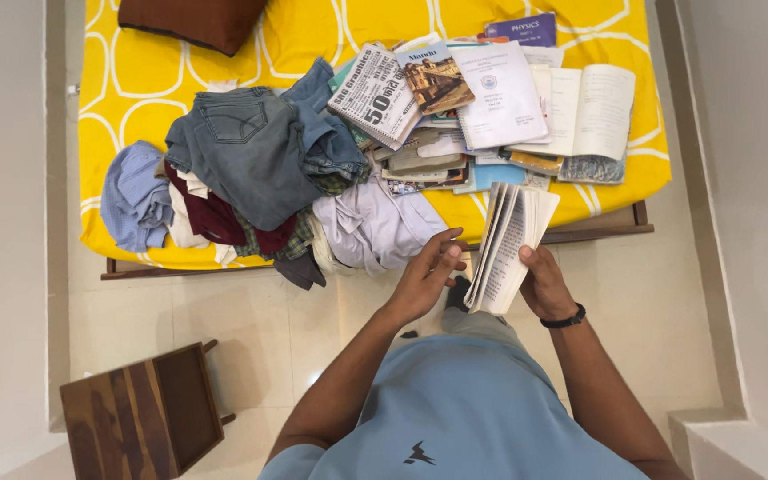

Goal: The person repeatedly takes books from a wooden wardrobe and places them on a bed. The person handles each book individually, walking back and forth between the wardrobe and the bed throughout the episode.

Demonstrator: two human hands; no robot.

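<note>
My right hand [544,283] grips the lower edge of a thin white booklet [510,242], whose pages fan open towards the bed. My left hand [428,274] hovers just left of the booklet, fingers loosely curled and empty, thumb near the pages. A black band sits on my right wrist. Beyond the hands lies a heap of books and papers [491,111] on the yellow bedsheet [153,76]. To the left of that heap is a pile of clothes [251,160] with blue jeans on top.
The bed's wooden frame [597,233] runs across in front of me. A dark wooden stool [144,413] stands at the lower left on the pale tiled floor. A brown pillow [193,20] lies at the bed's far edge. Walls close in on both sides.
</note>
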